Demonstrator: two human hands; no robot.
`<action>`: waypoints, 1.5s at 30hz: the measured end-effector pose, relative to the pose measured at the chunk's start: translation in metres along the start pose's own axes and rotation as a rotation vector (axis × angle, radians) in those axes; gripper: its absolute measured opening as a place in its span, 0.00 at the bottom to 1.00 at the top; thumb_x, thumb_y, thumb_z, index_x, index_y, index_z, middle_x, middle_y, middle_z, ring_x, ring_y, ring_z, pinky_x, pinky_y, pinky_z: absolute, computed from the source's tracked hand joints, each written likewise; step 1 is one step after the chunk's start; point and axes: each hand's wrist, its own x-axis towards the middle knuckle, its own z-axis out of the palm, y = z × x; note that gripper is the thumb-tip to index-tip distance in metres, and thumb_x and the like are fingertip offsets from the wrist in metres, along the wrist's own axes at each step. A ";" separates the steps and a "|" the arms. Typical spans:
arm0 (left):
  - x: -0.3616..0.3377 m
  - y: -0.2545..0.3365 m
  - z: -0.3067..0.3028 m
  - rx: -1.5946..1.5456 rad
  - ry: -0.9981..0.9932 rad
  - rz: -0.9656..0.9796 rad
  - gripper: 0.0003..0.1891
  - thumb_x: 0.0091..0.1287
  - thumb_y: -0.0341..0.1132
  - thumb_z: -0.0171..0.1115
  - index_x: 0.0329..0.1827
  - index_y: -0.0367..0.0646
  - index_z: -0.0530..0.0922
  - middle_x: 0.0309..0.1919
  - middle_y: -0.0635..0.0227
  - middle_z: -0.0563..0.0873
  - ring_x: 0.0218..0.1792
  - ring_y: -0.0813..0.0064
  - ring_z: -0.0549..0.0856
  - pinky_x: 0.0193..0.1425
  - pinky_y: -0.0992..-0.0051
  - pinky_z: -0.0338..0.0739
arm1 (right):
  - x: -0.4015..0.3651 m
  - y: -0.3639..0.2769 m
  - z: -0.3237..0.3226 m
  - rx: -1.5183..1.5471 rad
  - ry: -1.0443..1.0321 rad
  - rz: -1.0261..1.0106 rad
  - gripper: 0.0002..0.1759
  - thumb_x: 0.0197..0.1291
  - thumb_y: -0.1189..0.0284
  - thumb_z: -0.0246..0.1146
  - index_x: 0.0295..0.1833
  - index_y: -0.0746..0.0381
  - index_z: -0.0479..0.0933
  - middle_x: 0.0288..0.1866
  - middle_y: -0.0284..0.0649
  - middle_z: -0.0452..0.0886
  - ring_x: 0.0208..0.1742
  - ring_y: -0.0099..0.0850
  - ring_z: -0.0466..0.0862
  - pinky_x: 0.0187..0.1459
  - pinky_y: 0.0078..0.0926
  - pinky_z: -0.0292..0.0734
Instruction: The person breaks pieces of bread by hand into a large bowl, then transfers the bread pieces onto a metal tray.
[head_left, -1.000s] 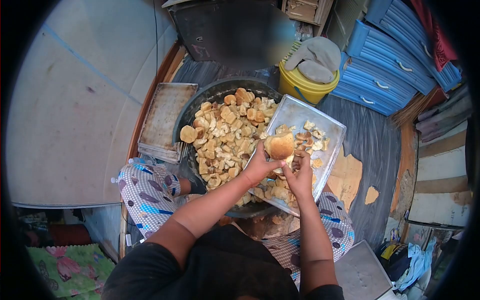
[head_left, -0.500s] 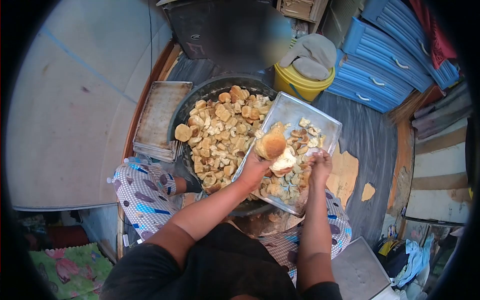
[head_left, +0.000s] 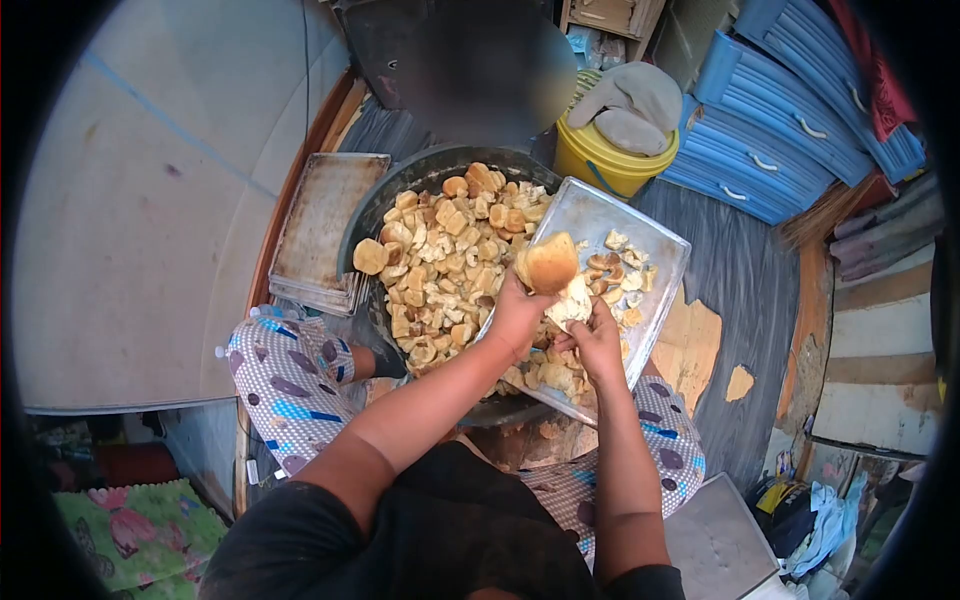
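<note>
My left hand [head_left: 520, 312] is closed around a bread roll [head_left: 549, 263], its brown crust facing up and its torn white crumb [head_left: 571, 303] showing on the right. Against that crumb, the fingers of my right hand [head_left: 596, 342] are pinched together on the bread. Both hands are above a metal baking tray [head_left: 664, 262] that holds several torn bread pieces [head_left: 617, 272]. The tray's left part rests over a large dark tub [head_left: 352, 228], which is heaped with bread chunks and rolls [head_left: 440, 262].
Stacked baking trays [head_left: 325, 222] lie left of the tub. Behind stands a yellow bucket [head_left: 600, 160] with a grey cushion [head_left: 630, 110] on its lid. Blue drawers [head_left: 765, 130] are at the back right. Another flat metal tray [head_left: 715, 540] lies at lower right.
My right hand has moved left from the tray's right side to the torn crumb of the roll. My left hand still holds the roll, lifted slightly up in view.
</note>
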 end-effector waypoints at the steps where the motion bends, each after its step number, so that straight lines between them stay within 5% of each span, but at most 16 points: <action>1: 0.002 0.003 -0.001 -0.001 0.003 -0.004 0.31 0.50 0.13 0.57 0.59 0.37 0.63 0.51 0.63 0.76 0.52 0.71 0.77 0.57 0.74 0.71 | -0.002 0.001 -0.001 0.021 -0.008 -0.040 0.20 0.58 0.83 0.54 0.57 0.69 0.62 0.40 0.43 0.77 0.29 0.25 0.79 0.29 0.19 0.79; 6: 0.006 0.016 -0.006 -0.097 -0.117 -0.194 0.29 0.52 0.11 0.50 0.60 0.37 0.64 0.51 0.62 0.76 0.52 0.68 0.78 0.54 0.71 0.76 | -0.029 -0.017 -0.016 -0.291 -0.059 -0.106 0.16 0.54 0.81 0.55 0.51 0.67 0.69 0.38 0.44 0.80 0.32 0.32 0.82 0.31 0.27 0.78; 8: 0.009 0.014 -0.013 -0.017 -0.158 -0.200 0.28 0.52 0.11 0.51 0.59 0.37 0.66 0.49 0.63 0.78 0.51 0.69 0.79 0.53 0.72 0.76 | -0.039 -0.037 -0.030 -1.075 -0.083 -0.411 0.14 0.51 0.77 0.57 0.46 0.65 0.73 0.37 0.51 0.81 0.35 0.43 0.82 0.37 0.35 0.76; 12: 0.017 0.007 -0.034 0.280 -0.249 -0.203 0.19 0.53 0.16 0.57 0.50 0.35 0.74 0.42 0.67 0.80 0.45 0.76 0.79 0.50 0.79 0.73 | -0.018 0.000 -0.102 -1.064 0.132 -0.187 0.13 0.50 0.75 0.58 0.44 0.64 0.74 0.37 0.54 0.80 0.39 0.50 0.80 0.41 0.38 0.75; 15: 0.022 -0.007 -0.048 0.243 -0.231 -0.249 0.22 0.54 0.17 0.56 0.54 0.36 0.71 0.46 0.66 0.79 0.47 0.75 0.77 0.53 0.77 0.72 | -0.005 0.041 -0.143 -1.112 0.262 -0.217 0.17 0.49 0.77 0.59 0.48 0.64 0.73 0.30 0.49 0.81 0.33 0.42 0.83 0.35 0.35 0.77; 17: 0.015 -0.010 -0.048 -0.009 -0.224 -0.328 0.28 0.53 0.16 0.53 0.60 0.37 0.65 0.51 0.65 0.76 0.52 0.72 0.75 0.56 0.75 0.70 | -0.007 0.036 -0.135 -0.904 0.308 0.306 0.20 0.46 0.78 0.60 0.49 0.63 0.71 0.27 0.48 0.80 0.29 0.38 0.83 0.29 0.33 0.77; 18: 0.014 -0.013 -0.049 -0.058 -0.276 -0.351 0.33 0.51 0.15 0.51 0.64 0.40 0.59 0.55 0.64 0.72 0.55 0.70 0.73 0.58 0.72 0.69 | -0.006 0.040 -0.136 -0.895 0.303 0.330 0.21 0.44 0.79 0.61 0.48 0.63 0.69 0.29 0.48 0.79 0.27 0.33 0.83 0.25 0.31 0.77; 21: 0.003 -0.001 -0.039 -0.111 -0.274 -0.440 0.34 0.53 0.14 0.48 0.66 0.40 0.55 0.56 0.60 0.72 0.57 0.65 0.75 0.60 0.69 0.71 | 0.003 0.060 -0.143 -0.965 0.385 0.127 0.21 0.43 0.79 0.59 0.48 0.63 0.70 0.34 0.50 0.81 0.38 0.37 0.84 0.38 0.33 0.77; 25: -0.002 0.000 -0.030 -0.053 -0.295 -0.543 0.37 0.52 0.14 0.52 0.67 0.41 0.53 0.57 0.60 0.71 0.59 0.65 0.73 0.61 0.68 0.70 | 0.004 0.049 -0.132 -1.077 0.502 -0.177 0.20 0.47 0.79 0.60 0.49 0.64 0.70 0.37 0.49 0.81 0.37 0.32 0.83 0.37 0.30 0.77; 27: -0.007 -0.002 -0.018 -0.104 -0.313 -0.413 0.40 0.50 0.14 0.57 0.67 0.42 0.52 0.58 0.60 0.70 0.58 0.68 0.73 0.59 0.69 0.72 | 0.000 0.031 -0.103 -0.694 0.290 -0.239 0.20 0.53 0.76 0.62 0.52 0.63 0.68 0.39 0.48 0.80 0.37 0.31 0.82 0.35 0.30 0.78; 29: -0.010 -0.019 -0.013 -0.086 -0.304 -0.337 0.39 0.49 0.14 0.59 0.66 0.42 0.55 0.56 0.61 0.72 0.57 0.69 0.75 0.58 0.69 0.73 | -0.017 0.005 -0.049 -0.071 0.085 0.117 0.22 0.56 0.72 0.63 0.55 0.62 0.66 0.37 0.45 0.79 0.33 0.30 0.81 0.32 0.27 0.79; 31: -0.009 -0.030 -0.015 -0.065 -0.290 -0.263 0.38 0.48 0.14 0.61 0.65 0.42 0.57 0.55 0.62 0.73 0.56 0.70 0.76 0.57 0.70 0.74 | -0.029 0.007 -0.009 -0.022 0.055 0.146 0.25 0.57 0.71 0.63 0.58 0.63 0.63 0.38 0.41 0.78 0.31 0.31 0.81 0.29 0.26 0.80; 35: -0.006 -0.025 -0.019 -0.008 -0.221 -0.240 0.30 0.49 0.15 0.62 0.58 0.40 0.66 0.48 0.64 0.80 0.51 0.72 0.79 0.55 0.72 0.75 | -0.023 0.018 -0.013 -0.039 0.001 0.075 0.22 0.57 0.73 0.63 0.55 0.66 0.66 0.35 0.45 0.79 0.29 0.28 0.82 0.28 0.27 0.79; 37: -0.007 -0.021 -0.019 0.111 -0.235 -0.274 0.31 0.50 0.17 0.62 0.59 0.40 0.65 0.48 0.63 0.80 0.49 0.73 0.80 0.52 0.73 0.76 | -0.031 0.007 -0.018 -0.598 0.001 -0.033 0.18 0.55 0.76 0.62 0.51 0.67 0.70 0.33 0.52 0.80 0.31 0.35 0.83 0.31 0.32 0.78; 43: -0.006 -0.022 -0.024 0.475 -0.443 -0.137 0.26 0.53 0.19 0.62 0.57 0.36 0.68 0.43 0.66 0.80 0.44 0.77 0.80 0.48 0.77 0.75 | -0.033 -0.013 -0.054 -1.082 0.085 -0.202 0.19 0.48 0.79 0.59 0.49 0.63 0.74 0.36 0.56 0.80 0.39 0.53 0.80 0.42 0.38 0.75; 45: 0.005 -0.026 -0.043 0.673 -0.413 -0.146 0.25 0.54 0.19 0.61 0.57 0.37 0.69 0.42 0.67 0.79 0.42 0.78 0.79 0.46 0.79 0.75 | -0.023 0.000 -0.090 -0.699 0.169 0.010 0.17 0.53 0.81 0.56 0.51 0.65 0.74 0.33 0.50 0.81 0.34 0.33 0.83 0.38 0.28 0.76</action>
